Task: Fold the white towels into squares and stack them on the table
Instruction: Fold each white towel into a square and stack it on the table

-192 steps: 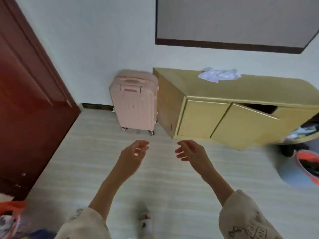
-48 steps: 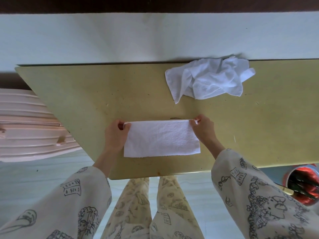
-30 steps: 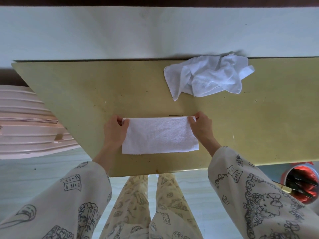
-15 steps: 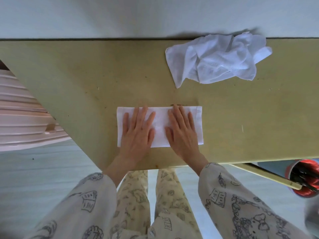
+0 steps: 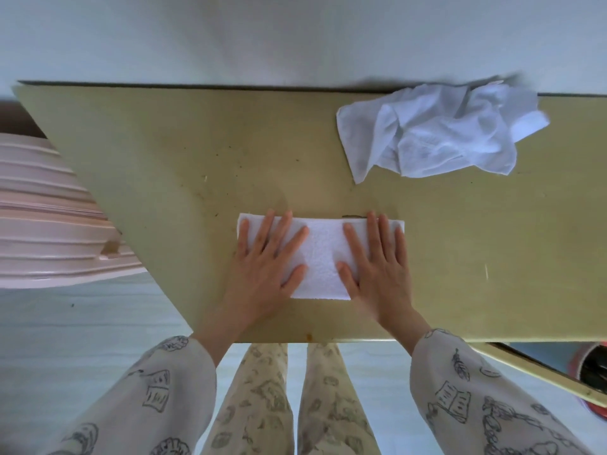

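The left hand (image 5: 266, 261) and right hand (image 5: 377, 261) are now pressing flat on the folded towel (image 5: 323, 257). They are sliding apart toward its ends, no longer pinching its far corners.

A pink ribbed suitcase (image 5: 49, 224) stands just left of the table's left end, on the pale striped floor (image 5: 82, 330). A pale wall (image 5: 262, 37) rises directly behind the suitcase and the table's far edge. Well to the right of the suitcase, under the table's near right corner, a yellow door (image 5: 542, 372) juts out open, and just beyond it shows part of a red round container (image 5: 588, 372), its dark contents unclear.
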